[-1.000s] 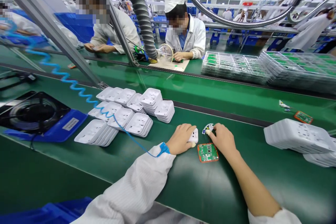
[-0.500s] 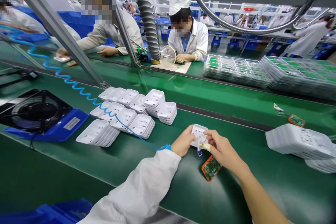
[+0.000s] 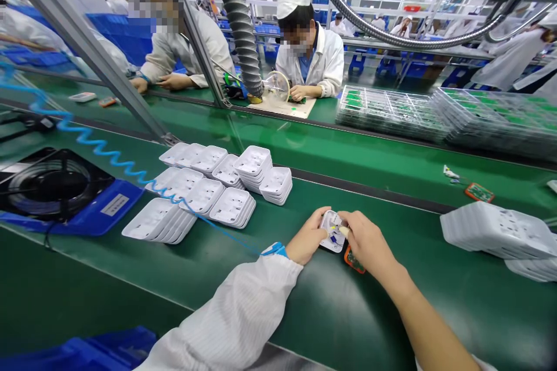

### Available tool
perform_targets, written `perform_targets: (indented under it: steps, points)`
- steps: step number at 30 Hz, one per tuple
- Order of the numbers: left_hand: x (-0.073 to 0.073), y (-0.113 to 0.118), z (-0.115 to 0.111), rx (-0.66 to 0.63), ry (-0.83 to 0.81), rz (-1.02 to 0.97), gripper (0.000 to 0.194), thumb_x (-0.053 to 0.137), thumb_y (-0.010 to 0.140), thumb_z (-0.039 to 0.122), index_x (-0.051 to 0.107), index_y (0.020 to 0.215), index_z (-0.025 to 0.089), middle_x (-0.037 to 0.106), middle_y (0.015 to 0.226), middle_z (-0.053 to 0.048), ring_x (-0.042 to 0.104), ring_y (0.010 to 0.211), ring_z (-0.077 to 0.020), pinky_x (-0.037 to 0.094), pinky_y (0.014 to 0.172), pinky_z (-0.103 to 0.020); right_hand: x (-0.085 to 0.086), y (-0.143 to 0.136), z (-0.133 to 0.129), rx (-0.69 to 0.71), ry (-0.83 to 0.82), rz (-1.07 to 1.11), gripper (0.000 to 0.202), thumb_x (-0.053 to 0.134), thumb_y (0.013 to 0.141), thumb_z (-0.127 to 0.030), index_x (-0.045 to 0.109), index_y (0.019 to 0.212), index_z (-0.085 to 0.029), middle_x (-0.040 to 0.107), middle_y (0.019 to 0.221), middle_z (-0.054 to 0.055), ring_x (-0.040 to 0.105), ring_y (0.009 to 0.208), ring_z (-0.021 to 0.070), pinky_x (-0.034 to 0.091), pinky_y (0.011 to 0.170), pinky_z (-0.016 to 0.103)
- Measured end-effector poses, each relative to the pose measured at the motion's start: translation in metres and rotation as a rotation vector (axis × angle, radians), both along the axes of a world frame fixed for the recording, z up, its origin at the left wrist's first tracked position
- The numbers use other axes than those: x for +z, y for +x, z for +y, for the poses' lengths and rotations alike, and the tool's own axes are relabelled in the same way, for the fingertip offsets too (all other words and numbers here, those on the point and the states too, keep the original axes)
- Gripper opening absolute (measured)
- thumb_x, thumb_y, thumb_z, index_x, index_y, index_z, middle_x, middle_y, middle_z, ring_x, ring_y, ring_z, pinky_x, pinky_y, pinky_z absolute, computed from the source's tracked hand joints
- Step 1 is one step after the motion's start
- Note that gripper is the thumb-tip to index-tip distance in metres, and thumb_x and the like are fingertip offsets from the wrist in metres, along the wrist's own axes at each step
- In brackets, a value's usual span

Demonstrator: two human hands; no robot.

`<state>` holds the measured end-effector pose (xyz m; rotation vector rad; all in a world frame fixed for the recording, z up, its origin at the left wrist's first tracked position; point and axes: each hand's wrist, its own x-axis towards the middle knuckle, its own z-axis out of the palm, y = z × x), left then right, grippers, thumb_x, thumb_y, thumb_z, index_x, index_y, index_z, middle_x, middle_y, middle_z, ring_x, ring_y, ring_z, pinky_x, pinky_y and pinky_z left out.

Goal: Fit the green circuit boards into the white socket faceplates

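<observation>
The left hand is closed on the left side of a small white casing, its thumb at the near rim and its fingers round the far corner. The casing lies directly to the right of that hand, its hollow side up, between the two hands. The right hand bends over the casing's right side, its fingertips at the far right edge and its thumb, with a pale cover on the tip, over the hollow; whether it pinches anything there I cannot tell. Inside the casing sits a small wired part with a blue piece. Just beside the casing, partly hidden under the right hand, is an orange-edged circuit board.

A blue wrist band circles the left wrist, joined to a blue coiled cord. Left of the hands stand stacks of white casings, and beyond them a black fan on a blue base. More stacked casings stand well to the right. Across the green strip, a co-worker in white bends over a pale mat, near clear trays stacked to one side
</observation>
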<state>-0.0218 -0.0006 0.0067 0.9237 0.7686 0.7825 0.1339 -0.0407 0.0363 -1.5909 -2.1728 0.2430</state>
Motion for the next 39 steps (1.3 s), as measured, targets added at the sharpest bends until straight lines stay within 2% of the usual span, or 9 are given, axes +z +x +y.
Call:
perform_targets:
  steps: [4,8,15,26,33,36,39]
  points:
    - [0.004,-0.002,-0.002,-0.028,0.017,-0.007,0.066,0.042,0.054,0.000,0.042,0.117,0.020,0.055,0.104,-0.003,0.053,0.094,-0.0155,0.043,0.075,-0.025,-0.004,-0.001,0.001,-0.041,0.029,-0.014,0.028,0.036,0.081,-0.007,0.052,0.100,-0.019,0.054,0.091,0.006,0.052,0.082,0.0178,0.044,0.070,0.030]
    - [0.005,-0.002,-0.003,-0.058,0.014,-0.025,0.063,0.044,0.056,0.001,0.043,0.116,0.020,0.056,0.101,-0.003,0.054,0.093,-0.0149,0.042,0.074,-0.025,-0.007,-0.002,0.003,-0.078,0.073,-0.015,0.029,0.036,0.082,-0.007,0.054,0.100,-0.020,0.052,0.094,0.007,0.052,0.081,0.0159,0.044,0.068,0.027]
    - [0.002,-0.001,-0.002,-0.031,0.003,-0.035,0.042,0.054,0.065,0.011,0.047,0.105,0.019,0.057,0.091,0.000,0.055,0.082,-0.0125,0.041,0.069,-0.024,-0.013,0.000,0.004,-0.002,0.093,-0.038,0.028,0.036,0.080,-0.004,0.053,0.096,-0.019,0.053,0.092,0.007,0.051,0.083,0.0176,0.044,0.070,0.029]
    - [0.006,-0.001,-0.006,-0.019,-0.012,-0.024,0.043,0.053,0.063,0.011,0.046,0.104,0.018,0.056,0.089,0.001,0.054,0.079,-0.0118,0.040,0.067,-0.023,-0.011,0.008,-0.001,0.066,0.064,-0.020,0.031,0.036,0.080,-0.003,0.052,0.102,-0.019,0.053,0.097,0.007,0.052,0.085,0.0168,0.046,0.072,0.029]
    - [0.005,-0.003,-0.005,-0.057,0.050,0.001,0.040,0.058,0.064,0.014,0.047,0.101,0.018,0.056,0.089,0.001,0.053,0.083,-0.0130,0.041,0.070,-0.024,-0.022,0.003,0.000,0.020,0.133,-0.050,0.029,0.035,0.083,-0.006,0.055,0.100,-0.018,0.054,0.095,0.008,0.052,0.084,0.0177,0.045,0.071,0.029]
    - [0.002,-0.003,-0.004,-0.014,0.073,0.069,0.027,0.057,0.067,0.018,0.048,0.092,0.018,0.054,0.079,0.003,0.053,0.072,-0.0110,0.039,0.062,-0.021,-0.023,-0.001,-0.001,0.031,0.131,-0.019,0.028,0.035,0.084,-0.008,0.057,0.099,-0.018,0.055,0.092,0.008,0.052,0.082,0.0175,0.045,0.070,0.030]
    - [-0.001,-0.002,-0.004,0.065,0.060,0.106,0.015,0.054,0.070,0.021,0.046,0.082,0.017,0.049,0.068,0.005,0.048,0.058,-0.0082,0.035,0.052,-0.019,-0.019,-0.003,0.000,0.004,0.095,0.121,0.020,0.041,0.084,-0.016,0.056,0.097,-0.019,0.056,0.093,0.008,0.052,0.087,0.0186,0.044,0.076,0.033]
